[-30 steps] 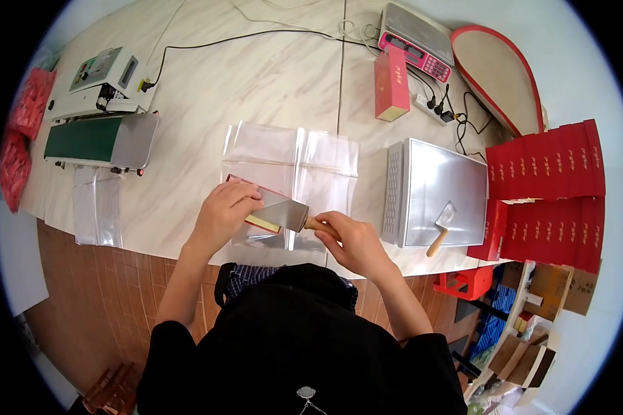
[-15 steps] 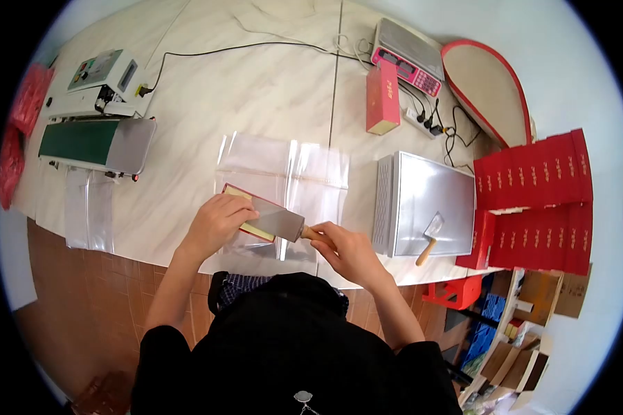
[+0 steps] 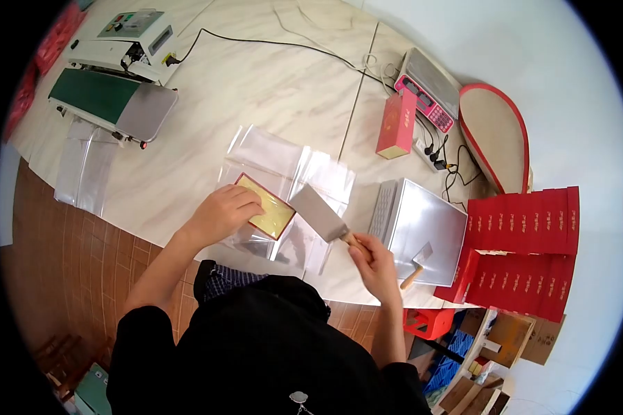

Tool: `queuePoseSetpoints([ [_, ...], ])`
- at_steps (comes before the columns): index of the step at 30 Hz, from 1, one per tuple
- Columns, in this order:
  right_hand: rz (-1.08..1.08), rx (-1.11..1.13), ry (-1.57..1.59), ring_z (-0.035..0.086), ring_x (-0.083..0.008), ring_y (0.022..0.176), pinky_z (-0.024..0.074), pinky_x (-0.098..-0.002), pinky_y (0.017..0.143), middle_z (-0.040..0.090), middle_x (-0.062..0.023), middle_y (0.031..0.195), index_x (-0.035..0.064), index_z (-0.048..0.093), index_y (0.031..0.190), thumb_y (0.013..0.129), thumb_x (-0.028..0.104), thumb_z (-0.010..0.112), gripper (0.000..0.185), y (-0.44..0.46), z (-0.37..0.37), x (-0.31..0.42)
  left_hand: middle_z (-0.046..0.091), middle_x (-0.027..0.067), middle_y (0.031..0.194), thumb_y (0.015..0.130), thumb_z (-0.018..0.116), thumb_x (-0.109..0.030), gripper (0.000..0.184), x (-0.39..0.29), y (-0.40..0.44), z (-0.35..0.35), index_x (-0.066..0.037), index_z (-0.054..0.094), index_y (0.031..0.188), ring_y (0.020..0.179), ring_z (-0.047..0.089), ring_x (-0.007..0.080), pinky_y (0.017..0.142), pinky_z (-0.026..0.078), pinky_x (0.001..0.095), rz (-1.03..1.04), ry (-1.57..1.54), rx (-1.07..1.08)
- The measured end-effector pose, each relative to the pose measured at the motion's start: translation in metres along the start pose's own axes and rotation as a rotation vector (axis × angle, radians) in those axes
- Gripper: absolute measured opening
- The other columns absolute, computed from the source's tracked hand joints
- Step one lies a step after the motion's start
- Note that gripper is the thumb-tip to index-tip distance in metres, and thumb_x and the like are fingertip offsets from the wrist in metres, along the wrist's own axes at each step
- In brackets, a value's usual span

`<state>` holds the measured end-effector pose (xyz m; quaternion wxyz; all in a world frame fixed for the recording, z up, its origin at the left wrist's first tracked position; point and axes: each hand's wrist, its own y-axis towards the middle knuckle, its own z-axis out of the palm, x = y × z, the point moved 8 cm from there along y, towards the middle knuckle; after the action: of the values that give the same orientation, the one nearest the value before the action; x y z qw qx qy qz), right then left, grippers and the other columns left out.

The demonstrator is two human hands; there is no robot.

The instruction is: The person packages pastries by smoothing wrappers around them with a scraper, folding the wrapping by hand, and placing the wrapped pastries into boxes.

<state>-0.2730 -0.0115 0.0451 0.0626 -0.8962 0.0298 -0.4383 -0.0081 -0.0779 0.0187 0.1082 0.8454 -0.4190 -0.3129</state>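
Observation:
My left hand (image 3: 223, 216) grips an open red-edged box (image 3: 273, 216) with a yellow inside; its fingers bend over the near left edge and hide part of it. The box lies above clear plastic bags (image 3: 270, 155) spread on the table. In my right hand (image 3: 375, 266) is a scraper (image 3: 320, 213) with a wide flat metal blade, held closed round its wooden handle. The blade points up and left, its end close to the box's right corner. I cannot tell whether they touch.
Right of my hands stands a metal tray (image 3: 422, 214) with a second wooden-handled scraper (image 3: 417, 266) in it. Beyond are a red box (image 3: 396, 124), a pink-fronted scale (image 3: 429, 86), a power strip and stacked red boxes (image 3: 522, 249). A sealing machine (image 3: 111, 97) occupies the left.
The scraper has come off the box and shifted right with my right hand. The box now tips its yellow inside toward me. The whole view has turned a little.

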Motion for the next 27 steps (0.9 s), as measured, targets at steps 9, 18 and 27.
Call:
queuePoseSetpoints([
  [9, -0.196, -0.047, -0.158, 0.071, -0.0247, 0.072, 0.0536, -0.0335, 0.061, 0.071, -0.0135, 0.087, 0.0049, 0.064, 0.111, 0.091, 0.012, 0.067, 0.022, 0.017, 0.051, 0.034, 0.066, 0.0053, 0.097, 0.072, 0.065, -0.001, 0.026, 0.013, -0.022, -0.012, -0.007, 0.066, 0.097, 0.087, 0.065, 0.0270, 0.078, 0.052, 0.0367, -0.198, -0.045, -0.064],
  [18, -0.238, 0.065, -0.199, 0.072, -0.0230, 0.071, 0.0543, -0.0317, 0.060, 0.071, -0.0113, 0.092, 0.0034, 0.063, 0.110, 0.090, 0.011, 0.069, 0.023, 0.016, 0.070, 0.046, 0.050, 0.0117, 0.139, 0.073, 0.058, 0.004, 0.048, 0.034, -0.034, -0.016, -0.013, 0.068, 0.117, 0.134, 0.038, 0.0346, 0.113, 0.031, 0.0456, -0.406, -0.304, 0.023],
  [27, -0.211, 0.180, -0.136, 0.071, -0.0257, 0.072, 0.0539, -0.0346, 0.061, 0.071, -0.0141, 0.089, 0.0038, 0.063, 0.110, 0.091, 0.015, 0.068, 0.022, 0.021, 0.073, 0.044, 0.050, 0.0027, 0.142, 0.072, 0.080, -0.026, 0.023, 0.019, -0.005, 0.009, -0.023, 0.079, 0.094, 0.141, 0.029, 0.0338, 0.118, 0.017, 0.0511, -0.223, -0.436, 0.170],
])
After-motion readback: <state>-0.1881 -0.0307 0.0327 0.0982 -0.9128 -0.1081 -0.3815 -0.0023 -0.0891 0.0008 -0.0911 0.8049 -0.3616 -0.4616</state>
